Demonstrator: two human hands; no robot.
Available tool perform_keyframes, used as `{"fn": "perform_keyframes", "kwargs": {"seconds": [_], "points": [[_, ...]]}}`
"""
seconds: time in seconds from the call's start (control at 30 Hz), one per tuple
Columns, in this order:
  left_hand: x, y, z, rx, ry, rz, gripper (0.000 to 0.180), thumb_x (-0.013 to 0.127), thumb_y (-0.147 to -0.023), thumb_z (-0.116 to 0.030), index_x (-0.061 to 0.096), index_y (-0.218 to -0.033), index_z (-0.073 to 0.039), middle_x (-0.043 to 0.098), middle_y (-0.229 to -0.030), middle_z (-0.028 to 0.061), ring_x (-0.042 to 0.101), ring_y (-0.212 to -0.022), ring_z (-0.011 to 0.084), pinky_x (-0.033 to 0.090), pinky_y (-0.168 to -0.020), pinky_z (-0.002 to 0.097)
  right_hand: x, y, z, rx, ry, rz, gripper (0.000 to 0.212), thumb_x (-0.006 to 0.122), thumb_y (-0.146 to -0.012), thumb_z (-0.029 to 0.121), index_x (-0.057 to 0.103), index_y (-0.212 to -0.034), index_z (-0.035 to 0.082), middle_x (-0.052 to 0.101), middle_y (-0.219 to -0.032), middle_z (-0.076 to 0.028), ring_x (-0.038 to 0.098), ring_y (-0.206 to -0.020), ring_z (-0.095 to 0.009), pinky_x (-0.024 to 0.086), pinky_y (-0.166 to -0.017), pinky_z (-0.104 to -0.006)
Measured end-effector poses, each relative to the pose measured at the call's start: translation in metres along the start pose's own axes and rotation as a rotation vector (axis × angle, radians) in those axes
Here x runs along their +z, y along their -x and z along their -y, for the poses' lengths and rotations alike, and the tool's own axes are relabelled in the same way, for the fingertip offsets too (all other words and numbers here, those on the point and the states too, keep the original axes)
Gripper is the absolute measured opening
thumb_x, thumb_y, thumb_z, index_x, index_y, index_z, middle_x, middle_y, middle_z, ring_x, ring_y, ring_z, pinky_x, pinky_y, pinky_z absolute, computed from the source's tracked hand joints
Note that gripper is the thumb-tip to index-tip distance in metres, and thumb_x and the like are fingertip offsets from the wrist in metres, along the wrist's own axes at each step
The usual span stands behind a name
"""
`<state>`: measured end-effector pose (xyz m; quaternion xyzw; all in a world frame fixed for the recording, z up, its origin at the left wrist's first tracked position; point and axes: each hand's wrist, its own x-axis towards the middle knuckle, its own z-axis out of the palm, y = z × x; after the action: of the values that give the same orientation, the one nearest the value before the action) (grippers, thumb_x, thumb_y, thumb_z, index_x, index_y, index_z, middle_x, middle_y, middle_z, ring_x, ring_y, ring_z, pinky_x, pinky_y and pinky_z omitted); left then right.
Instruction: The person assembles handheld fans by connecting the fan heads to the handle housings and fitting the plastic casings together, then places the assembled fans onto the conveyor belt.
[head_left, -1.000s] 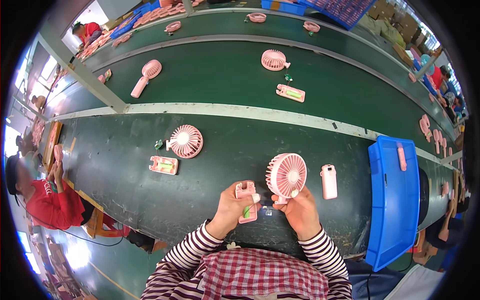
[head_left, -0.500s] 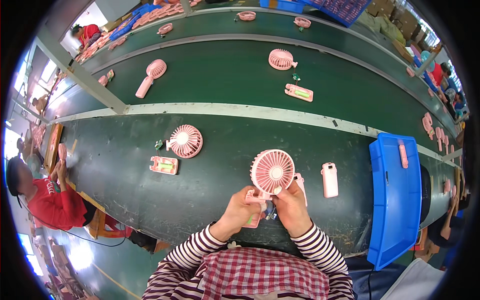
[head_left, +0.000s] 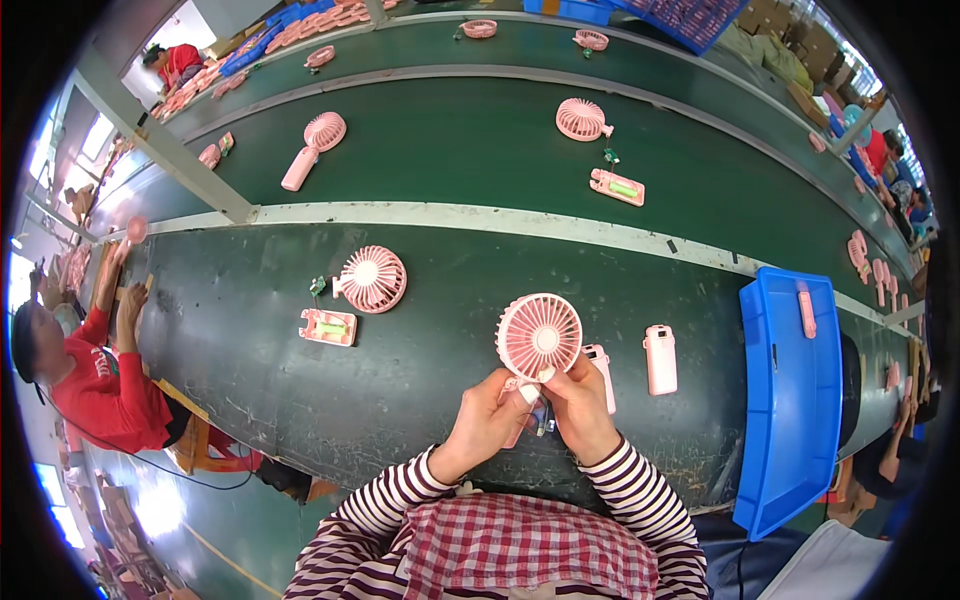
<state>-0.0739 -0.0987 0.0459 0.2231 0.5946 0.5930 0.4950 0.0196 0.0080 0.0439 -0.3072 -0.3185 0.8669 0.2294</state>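
Both my hands are closed around the lower part of a pink handheld fan (head_left: 540, 335), its round grille facing up. My left hand (head_left: 475, 425) pinches at the neck with the thumb uppermost. Against the grille's lower rim, my right hand (head_left: 583, 420) presses its thumb. Between the palms, part of the handle and some dark wires show; fingers hide the rest. A pink handle cover (head_left: 601, 372) lies just beyond my right hand, and a second cover (head_left: 660, 360) is farther right. To the left rest another fan head (head_left: 371, 281), a small green circuit board (head_left: 318, 287) and a handle half with a green battery (head_left: 328, 327).
A blue bin (head_left: 752, 420) at the right holds one pink piece (head_left: 807, 313). Past a pale rail (head_left: 450, 214), a green conveyor belt (head_left: 440, 150) carries pink fan parts. A metal post (head_left: 165, 150) rises at left, near a co-worker in red (head_left: 115, 400).
The held fan has shifted slightly up and left, and my left hand has closed in at its neck. Parts on the near belt moved right. The co-worker's arm reached out with a pink fan.
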Motion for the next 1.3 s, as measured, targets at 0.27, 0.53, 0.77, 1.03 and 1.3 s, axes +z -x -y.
{"fn": "perform_keyframes", "kwargs": {"seconds": [0.27,0.53,0.77,1.03,1.3], "points": [[-0.007,-0.005,-0.007,-0.032,0.173,-0.105,0.019,0.050,-0.088,-0.010,0.051,-0.102,0.002,0.059,-0.076,0.0071,0.057,-0.061,0.0117,0.050,-0.053,0.0246,0.016,0.002,0.011,-0.187,0.322,-0.023,0.037,0.061,-0.079,0.005,0.050,-0.113,-0.003,0.056,-0.105,-0.010,0.055,-0.096,-0.019,0.043,-0.085,-0.0294],[-0.011,-0.010,-0.016,-0.264,0.420,-0.149,0.020,0.043,-0.089,-0.011,0.052,-0.099,0.003,0.060,-0.083,0.0103,0.060,-0.069,0.0166,0.051,-0.057,0.0295,0.007,0.018,0.010,-1.118,1.291,0.180,0.026,0.063,-0.061,0.003,0.058,-0.085,-0.001,0.057,-0.098,-0.015,0.055,-0.089,-0.032,0.044,-0.079,-0.0441],[0.003,0.001,-0.019,-0.311,0.291,-0.091,0.028,0.031,-0.086,0.003,0.051,-0.105,0.005,0.059,-0.092,0.0116,0.060,-0.075,0.0166,0.052,-0.064,0.0284,0.011,0.014,0.007,-1.195,1.324,0.152,0.022,0.066,-0.061,0.006,0.058,-0.081,0.002,0.059,-0.092,-0.009,0.057,-0.085,-0.026,0.042,-0.082,-0.0444],[0.000,0.003,-0.008,-0.335,0.271,-0.081,0.031,0.031,-0.083,0.003,0.050,-0.108,0.006,0.058,-0.094,0.0126,0.059,-0.081,0.0170,0.050,-0.069,0.0271,0.018,0.022,0.013,-1.223,1.501,0.216,0.015,0.063,-0.063,0.004,0.058,-0.077,0.002,0.059,-0.091,-0.008,0.057,-0.086,-0.024,0.037,-0.089,-0.0462],[-0.010,0.004,-0.014,-0.345,0.578,-0.066,0.026,0.041,-0.090,-0.016,0.053,-0.105,0.001,0.059,-0.097,0.0095,0.058,-0.084,0.0172,0.048,-0.076,0.0307,0.009,0.032,-0.005,-1.276,1.441,0.083,0.018,0.066,-0.060,0.006,0.059,-0.076,0.006,0.058,-0.095,-0.006,0.057,-0.089,-0.024,0.031,-0.093,-0.0513]]}}
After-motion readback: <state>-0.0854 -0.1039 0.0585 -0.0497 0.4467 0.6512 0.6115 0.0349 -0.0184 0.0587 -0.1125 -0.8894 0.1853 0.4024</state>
